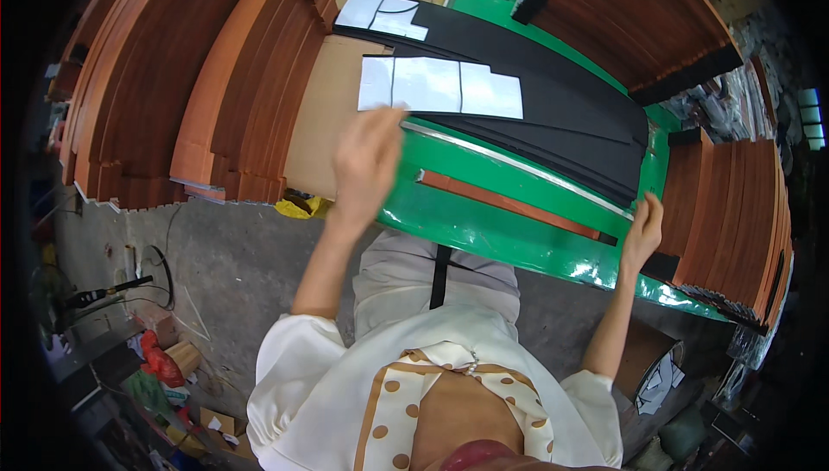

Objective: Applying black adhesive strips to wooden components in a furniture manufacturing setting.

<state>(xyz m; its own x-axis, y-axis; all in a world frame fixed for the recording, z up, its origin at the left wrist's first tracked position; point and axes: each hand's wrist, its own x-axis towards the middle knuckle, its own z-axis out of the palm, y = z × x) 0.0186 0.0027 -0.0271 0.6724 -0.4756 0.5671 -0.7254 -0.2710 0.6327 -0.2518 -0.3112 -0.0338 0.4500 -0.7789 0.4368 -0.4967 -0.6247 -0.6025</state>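
The left hand point(367, 164) is raised with the forearm running up from about 7 o'clock. Its fingers are together and slightly curled, the tips at the near edge of a white backing sheet point(440, 87) that lies on top of a stack of long black foam strips point(553, 113). Motion blur hides whether the tips pinch the sheet or only touch it.

The right hand point(643, 229) sits at 3 o'clock, the forearm rising from the lower right. Its fingers are loosely curled over the right end of a long reddish-brown wooden slat point(509, 203), near a small black end piece; how firm the grip is I cannot tell.

The slat lies flat on a green table point(484, 238), its long axis running from upper left, at about 12 o'clock of the picture's centre, down to the right hand at 3 o'clock. A bright metal strip point(518, 164) lies parallel just beyond it. The black strips follow the same diagonal.

Stacks of wooden slats point(173, 82) stand at 10 o'clock, with more at 1 o'clock point(630, 13) and 3 o'clock point(734, 221). A cardboard sheet point(324, 117) lies between the left stacks and the table.
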